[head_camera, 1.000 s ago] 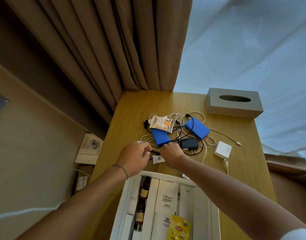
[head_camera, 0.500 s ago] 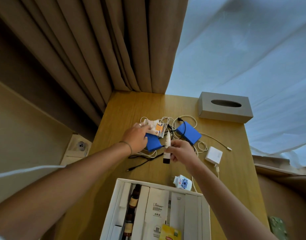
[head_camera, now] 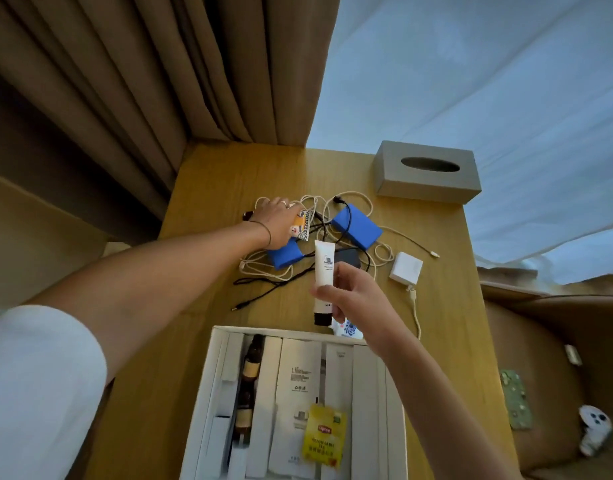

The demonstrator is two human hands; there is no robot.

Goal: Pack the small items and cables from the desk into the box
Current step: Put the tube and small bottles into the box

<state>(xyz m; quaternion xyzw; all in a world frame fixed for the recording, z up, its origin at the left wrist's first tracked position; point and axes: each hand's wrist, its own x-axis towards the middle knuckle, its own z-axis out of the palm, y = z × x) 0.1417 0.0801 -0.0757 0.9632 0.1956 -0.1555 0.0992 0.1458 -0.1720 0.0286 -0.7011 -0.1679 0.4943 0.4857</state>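
While the right hand [head_camera: 350, 299] pinches the white tube [head_camera: 324, 271] upright just beyond the box [head_camera: 218, 355], ready for lowering in, the left hand [head_camera: 275, 221] presses flat on the sachet [head_camera: 302, 226] farther off among cables [head_camera: 350, 216].

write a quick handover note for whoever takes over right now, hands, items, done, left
Right hand: holds the white tube, cap down, above the desk just beyond the box.
Left hand: on the sachet in the cable tangle; grip unclear.
Done: the box already holds bottles, cartons and a tea bag.
Left: tube, sachet, two blue packs, black adapter, white charger, cables.
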